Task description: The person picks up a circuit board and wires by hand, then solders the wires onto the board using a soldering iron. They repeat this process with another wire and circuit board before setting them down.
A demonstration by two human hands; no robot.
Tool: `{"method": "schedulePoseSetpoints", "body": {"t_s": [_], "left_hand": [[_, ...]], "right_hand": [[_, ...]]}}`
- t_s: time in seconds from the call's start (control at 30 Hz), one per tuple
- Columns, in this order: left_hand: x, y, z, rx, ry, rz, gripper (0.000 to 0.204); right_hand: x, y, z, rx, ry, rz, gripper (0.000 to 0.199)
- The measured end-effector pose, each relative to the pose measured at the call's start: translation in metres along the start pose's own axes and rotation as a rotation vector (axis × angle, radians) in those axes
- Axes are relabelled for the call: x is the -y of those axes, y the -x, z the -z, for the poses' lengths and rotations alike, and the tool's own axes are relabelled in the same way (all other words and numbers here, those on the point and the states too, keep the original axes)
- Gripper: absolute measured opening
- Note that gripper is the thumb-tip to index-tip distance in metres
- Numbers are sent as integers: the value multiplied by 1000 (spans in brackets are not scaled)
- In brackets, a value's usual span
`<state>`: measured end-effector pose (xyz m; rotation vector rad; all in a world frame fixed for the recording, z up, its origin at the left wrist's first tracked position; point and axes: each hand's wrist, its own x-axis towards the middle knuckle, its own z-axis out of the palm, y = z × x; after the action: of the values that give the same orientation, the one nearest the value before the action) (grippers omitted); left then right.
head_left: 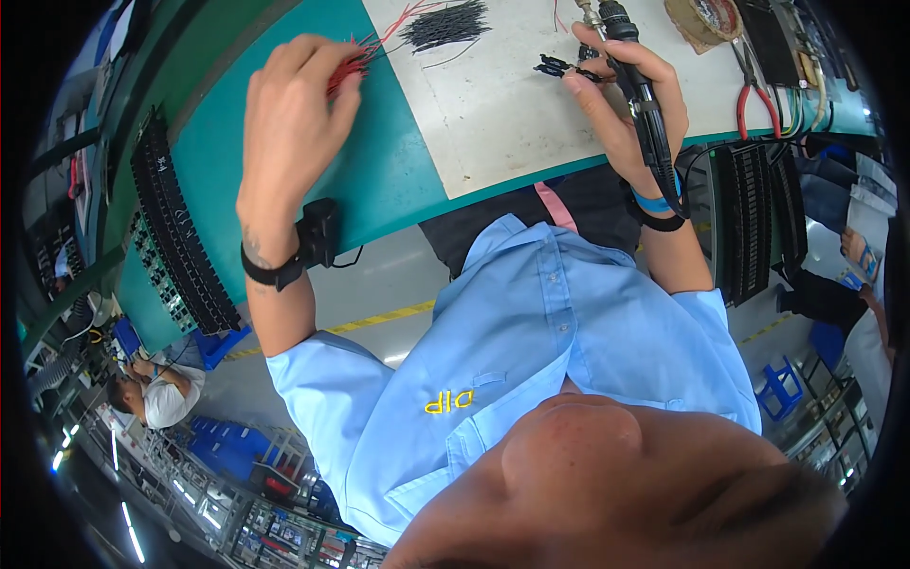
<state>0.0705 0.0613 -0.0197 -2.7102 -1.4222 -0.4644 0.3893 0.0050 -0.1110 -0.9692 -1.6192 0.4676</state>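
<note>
My left hand [299, 123] is bent over a bundle of thin red wires [353, 68] at the far left of the table, with fingertips and thumb closed on them. In my right hand [630, 123] lies a black soldering iron [648, 119], its cord running down past the wrist. Thumb and fingers of that same hand also pinch a small black part [553, 66], whose exact kind I cannot make out. Between the hands, toward the far edge, sits a pile of short black wires [444, 26].
A white sheet [493, 123] covers part of the green tabletop [398, 161]. At the right are red-handled pliers [756, 104] and a round roll [706, 19]. Black slotted racks stand left [180, 218] and right [749, 223]. Other people are in the background.
</note>
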Motion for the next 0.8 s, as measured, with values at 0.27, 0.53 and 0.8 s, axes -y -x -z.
{"method": "schedulePoseSetpoints", "body": {"t_s": [0.27, 0.53, 0.8], "left_hand": [[-10, -28, -39, 69, -28, -49, 10], [-11, -21, -9, 168, -63, 17, 11], [-31, 3, -29, 58, 194, -56, 11]], "right_hand": [[-2, 0, -2, 4, 11, 15, 48], [-2, -1, 1, -3, -19, 31, 49], [-2, -1, -1, 9, -14, 40, 50]]}}
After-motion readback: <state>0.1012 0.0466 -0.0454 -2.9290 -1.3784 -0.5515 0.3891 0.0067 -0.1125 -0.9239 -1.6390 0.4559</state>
